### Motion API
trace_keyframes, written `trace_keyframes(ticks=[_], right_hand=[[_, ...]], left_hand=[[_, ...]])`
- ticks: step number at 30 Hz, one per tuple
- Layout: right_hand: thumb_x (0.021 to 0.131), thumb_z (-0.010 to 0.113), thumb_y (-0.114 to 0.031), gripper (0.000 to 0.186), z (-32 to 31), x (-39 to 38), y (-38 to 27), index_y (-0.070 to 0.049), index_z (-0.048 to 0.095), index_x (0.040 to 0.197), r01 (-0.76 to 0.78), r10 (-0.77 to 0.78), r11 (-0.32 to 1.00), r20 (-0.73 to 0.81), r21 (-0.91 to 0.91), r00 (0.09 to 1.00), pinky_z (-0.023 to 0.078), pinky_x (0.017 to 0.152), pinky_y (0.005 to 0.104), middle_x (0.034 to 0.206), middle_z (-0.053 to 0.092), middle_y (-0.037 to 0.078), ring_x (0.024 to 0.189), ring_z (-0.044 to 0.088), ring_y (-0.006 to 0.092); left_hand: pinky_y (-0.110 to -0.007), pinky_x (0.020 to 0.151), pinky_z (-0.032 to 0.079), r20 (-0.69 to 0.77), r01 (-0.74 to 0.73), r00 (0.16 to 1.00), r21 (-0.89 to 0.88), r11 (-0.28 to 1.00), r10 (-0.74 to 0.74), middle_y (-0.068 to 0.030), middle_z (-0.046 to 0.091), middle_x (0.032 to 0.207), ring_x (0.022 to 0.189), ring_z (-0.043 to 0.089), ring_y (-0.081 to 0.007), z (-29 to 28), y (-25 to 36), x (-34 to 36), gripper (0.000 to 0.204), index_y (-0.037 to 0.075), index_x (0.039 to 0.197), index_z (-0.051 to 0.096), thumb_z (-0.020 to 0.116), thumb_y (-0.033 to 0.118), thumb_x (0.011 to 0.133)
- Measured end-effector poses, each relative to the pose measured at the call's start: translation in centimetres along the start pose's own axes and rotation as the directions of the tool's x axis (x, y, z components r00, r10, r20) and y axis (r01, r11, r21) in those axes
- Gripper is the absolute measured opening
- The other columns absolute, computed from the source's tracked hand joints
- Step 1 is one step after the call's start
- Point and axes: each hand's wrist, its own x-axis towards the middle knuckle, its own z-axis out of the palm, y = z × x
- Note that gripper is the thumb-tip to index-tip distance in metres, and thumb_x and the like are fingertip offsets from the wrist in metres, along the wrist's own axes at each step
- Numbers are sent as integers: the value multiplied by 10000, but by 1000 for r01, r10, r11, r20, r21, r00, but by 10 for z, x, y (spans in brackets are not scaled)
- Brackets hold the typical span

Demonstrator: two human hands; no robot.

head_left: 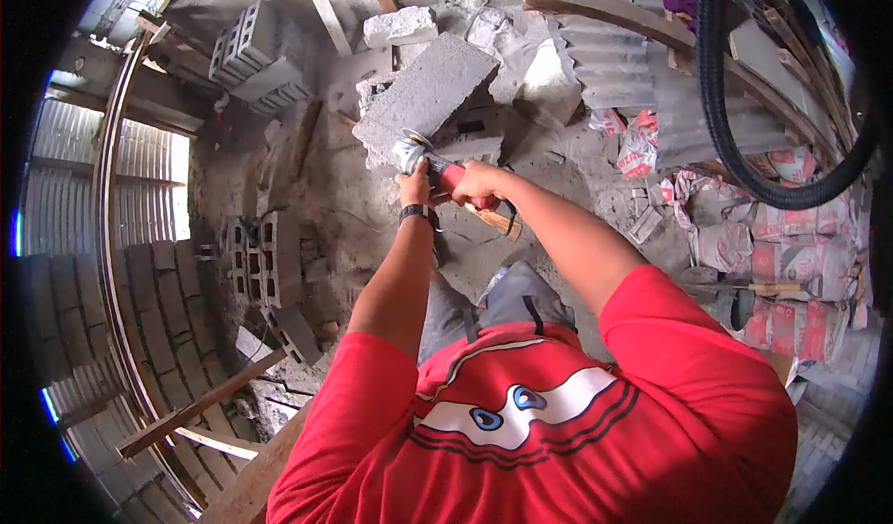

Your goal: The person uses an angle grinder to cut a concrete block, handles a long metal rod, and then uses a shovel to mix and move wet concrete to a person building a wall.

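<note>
Left hand (415, 184) and right hand (480, 184) are gripping, fingers wrapped, a red-and-silver elongated angle grinder (451, 178) at twelve o'clock, beside a grey rectangular concrete block (430, 94).

The floor (349, 222) was grey and rough. On the left, blocks with holes (286, 262) stood on it, and a pile of more blocks (260, 59) stood farther up. In the middle, a big grey slab (433, 87) lay over some other blocks (482, 149). A short bit of wood (498, 220) lay nearby. On the right were red and white bags (781, 264) and small broken pieces (645, 224).
</note>
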Motion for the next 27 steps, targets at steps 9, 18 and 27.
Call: trace_keyframes(ticks=[9,18,27], right_hand=[[574,753,-108,326,-4,-15,22,12,599,835,27,-27,1000,-72,4,997,453,385,380,589,583,115,453,566,209],[605,710,-53,434,-16,-95,72,12,527,994,-74,75,997,-39,27,996,380,345,335,600,568,85,428,524,153],[637,697,-122,476,-17,-81,32,27,507,1047,36,-31,999,-141,35,990,422,397,331,615,591,85,435,539,173]], left_hand=[[-582,565,579,-63,-61,996,78,995,66,-259,487,1141,766,652,-428,17,-16,-30,721,55,1298,215,691,349,843],[-575,562,590,128,100,988,-91,991,-88,-236,464,1183,897,621,-410,44,-97,-71,664,84,1267,213,658,370,864],[-543,571,589,123,-75,990,33,997,71,-261,476,1147,839,634,-404,39,-22,-78,711,83,1308,198,657,404,869]])
